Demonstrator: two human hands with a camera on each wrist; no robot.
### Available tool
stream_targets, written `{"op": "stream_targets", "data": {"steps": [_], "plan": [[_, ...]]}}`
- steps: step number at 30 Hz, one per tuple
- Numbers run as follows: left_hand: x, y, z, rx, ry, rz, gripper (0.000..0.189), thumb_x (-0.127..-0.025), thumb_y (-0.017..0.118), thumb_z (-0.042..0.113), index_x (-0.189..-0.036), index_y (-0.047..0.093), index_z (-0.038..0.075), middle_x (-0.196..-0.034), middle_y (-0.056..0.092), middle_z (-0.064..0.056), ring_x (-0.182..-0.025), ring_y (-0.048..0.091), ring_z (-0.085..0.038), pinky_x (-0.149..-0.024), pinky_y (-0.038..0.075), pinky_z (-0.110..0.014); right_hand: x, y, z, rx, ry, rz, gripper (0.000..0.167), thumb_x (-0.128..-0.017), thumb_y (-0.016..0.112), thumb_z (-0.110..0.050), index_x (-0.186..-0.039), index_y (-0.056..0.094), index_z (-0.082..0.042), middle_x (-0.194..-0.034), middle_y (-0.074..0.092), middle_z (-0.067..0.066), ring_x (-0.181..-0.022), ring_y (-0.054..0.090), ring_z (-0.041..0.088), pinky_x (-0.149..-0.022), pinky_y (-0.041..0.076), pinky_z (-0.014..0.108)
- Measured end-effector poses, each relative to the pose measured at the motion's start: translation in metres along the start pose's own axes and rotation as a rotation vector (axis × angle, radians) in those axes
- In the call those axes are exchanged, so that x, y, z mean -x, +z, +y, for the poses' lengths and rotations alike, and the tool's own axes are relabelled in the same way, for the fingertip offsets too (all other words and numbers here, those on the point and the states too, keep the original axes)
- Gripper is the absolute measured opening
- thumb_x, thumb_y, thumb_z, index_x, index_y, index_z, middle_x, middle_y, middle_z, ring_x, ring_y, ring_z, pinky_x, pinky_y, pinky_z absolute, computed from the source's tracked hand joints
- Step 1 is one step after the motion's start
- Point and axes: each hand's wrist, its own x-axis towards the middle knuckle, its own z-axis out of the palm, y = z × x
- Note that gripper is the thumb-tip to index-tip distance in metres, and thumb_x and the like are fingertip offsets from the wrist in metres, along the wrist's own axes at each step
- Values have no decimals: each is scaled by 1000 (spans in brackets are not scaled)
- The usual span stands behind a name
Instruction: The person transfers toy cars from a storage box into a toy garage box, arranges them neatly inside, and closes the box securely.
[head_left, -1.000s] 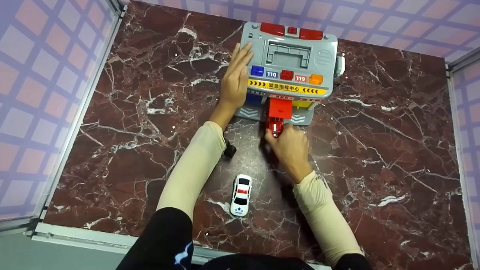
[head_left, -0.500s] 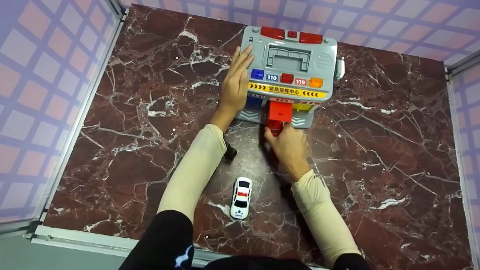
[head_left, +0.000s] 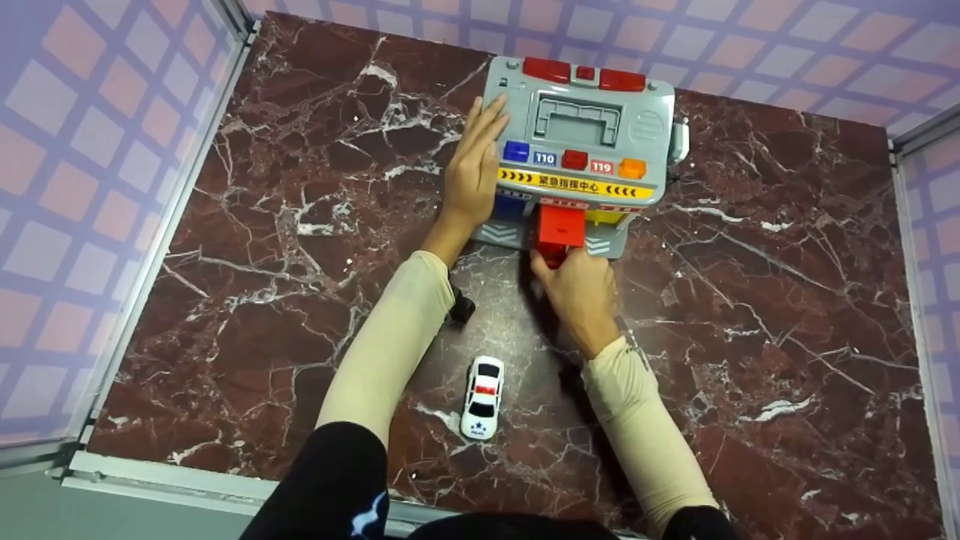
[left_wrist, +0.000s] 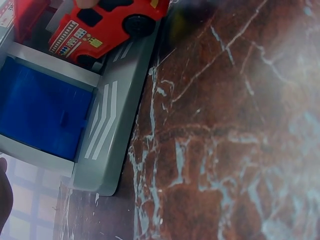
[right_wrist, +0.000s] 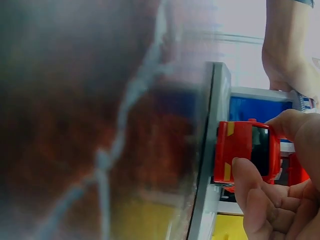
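A grey toy emergency station (head_left: 517, 112) stands toward the back of the table. My left hand (head_left: 472, 172) lies along its left side, fingers straight and tips over the roof edge. In front, my right hand (head_left: 581, 289) grips a red toy fire truck (right_wrist: 237, 150) between thumb and fingers. The truck sits on the station's grey ramp (left_wrist: 107, 125), partly under the raised red door (head_left: 562, 223) of the middle bay; its inner end is hidden in the head view. Left of it, the blue door (left_wrist: 45, 110) is down.
A white toy police car (head_left: 481, 397) stands on the marble-patterned table between my forearms. The yellow bay (head_left: 604, 216) is right of the truck. Checkered walls (head_left: 787, 45) enclose the back and sides. A small black object (head_left: 461, 306) shows at my left wrist.
The fire truck has moved deeper under the red door, pushed by my right hand, so less of it shows. My left hand stays against the station. The head view has shifted slightly.
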Motion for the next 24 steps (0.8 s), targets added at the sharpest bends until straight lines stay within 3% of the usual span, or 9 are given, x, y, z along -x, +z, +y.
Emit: {"op": "stream_targets", "data": {"steps": [8,17,24], "plan": [[-9,-6,29,50,-41,12,38,-93,41,-14,-126,56,-19,-139,50,-36,-138,33,-57,-126,19,-45,-2,3,1,18,-7,21,55,-86,71,-54,-76,66,1,-67,66,30,-65,67,51,-53,54,60],[-2,0,4,22,-19,5,38,-99,42,1,-131,58,-10,-145,52,-26,-145,33,-44,-127,19,-39,-5,3,2,22,-4,-17,62,-88,66,-61,-75,64,0,-67,65,29,-67,66,52,-57,53,61],[0,1,0,35,-12,5,39,-99,43,4,-132,59,-9,-145,53,-24,-147,33,-40,-127,19,-39,-9,6,6,41,-34,-4,64,-89,62,-64,-76,62,-1,-62,63,28,-65,65,53,-53,53,61]]}}
